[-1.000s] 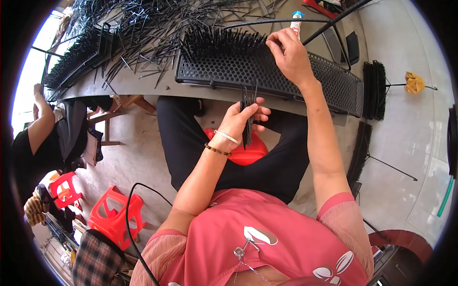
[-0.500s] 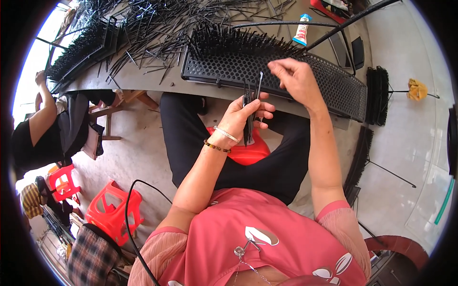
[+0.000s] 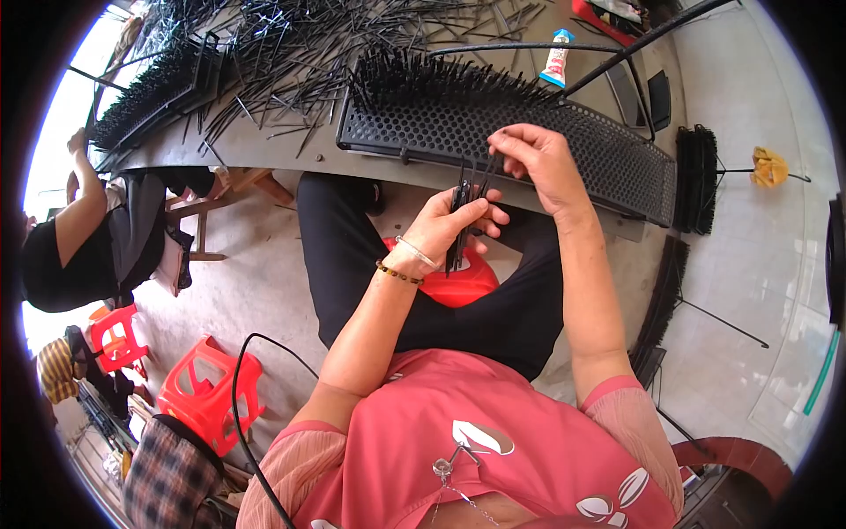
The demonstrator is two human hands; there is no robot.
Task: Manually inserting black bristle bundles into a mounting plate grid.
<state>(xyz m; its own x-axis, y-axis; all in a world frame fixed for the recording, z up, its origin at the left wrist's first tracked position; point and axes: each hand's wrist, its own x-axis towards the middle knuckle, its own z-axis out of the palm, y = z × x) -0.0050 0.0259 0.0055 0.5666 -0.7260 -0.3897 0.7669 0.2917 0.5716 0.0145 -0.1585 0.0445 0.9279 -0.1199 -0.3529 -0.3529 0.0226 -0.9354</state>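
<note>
Left hand [image 3: 445, 221]: gripping black strips [image 3: 461, 193], partly hidden | right hand [image 3: 542, 165]: near their tops, cannot tell if gripping

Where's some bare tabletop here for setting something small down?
Along the table's near edge, left of the perforated panel; also between the snack packet and dark flat slab, though a black rod crosses there. Farther back, it's crowded with loose black bristles.

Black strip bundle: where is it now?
The black strip bundle is in the left hand, near the head view's middle, by the perforated black board's near edge, left of the right hand.
</note>
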